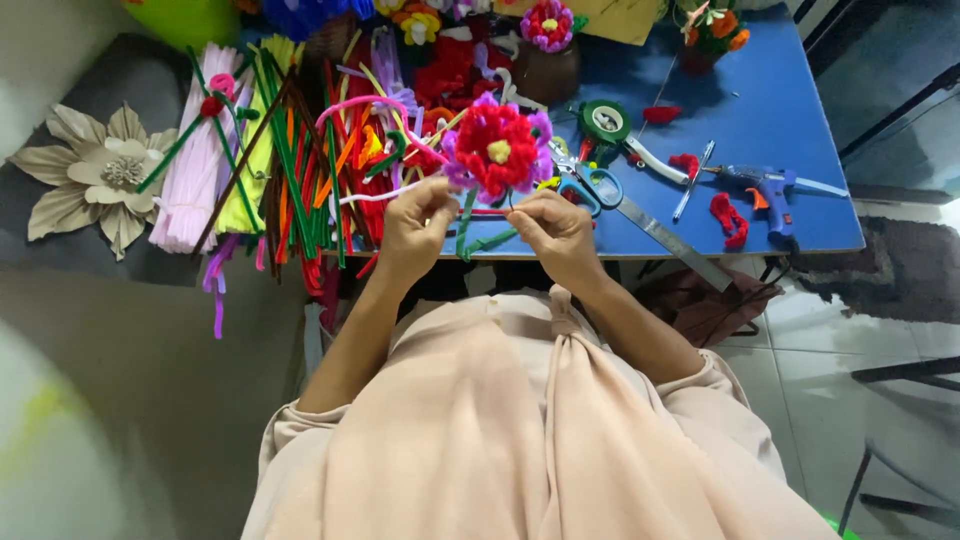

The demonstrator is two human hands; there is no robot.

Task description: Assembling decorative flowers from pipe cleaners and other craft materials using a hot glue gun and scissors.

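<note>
Two hands over blue counter (790, 215), left grip (415, 225) and right grip (555, 228) pinching red-and-purple pipe-cleaner flower (497, 148) (green stem (468, 222) below), round green tape roll (604, 121) beside.

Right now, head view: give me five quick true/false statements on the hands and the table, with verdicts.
1. Both hands hold a red pipe-cleaner flower by its green stem. True: the left hand and the right hand pinch just below the bloom.
2. The flower's centre is blue. False: it is yellow, with purple petals around the red.
3. A blue glue gun lies on the blue table, right of the hands. True.
4. The scissors are in the left hand. False: they lie on the table beside the right hand.
5. The pile of pipe cleaners lies right of the glue gun. False: it lies left of the hands.
</note>
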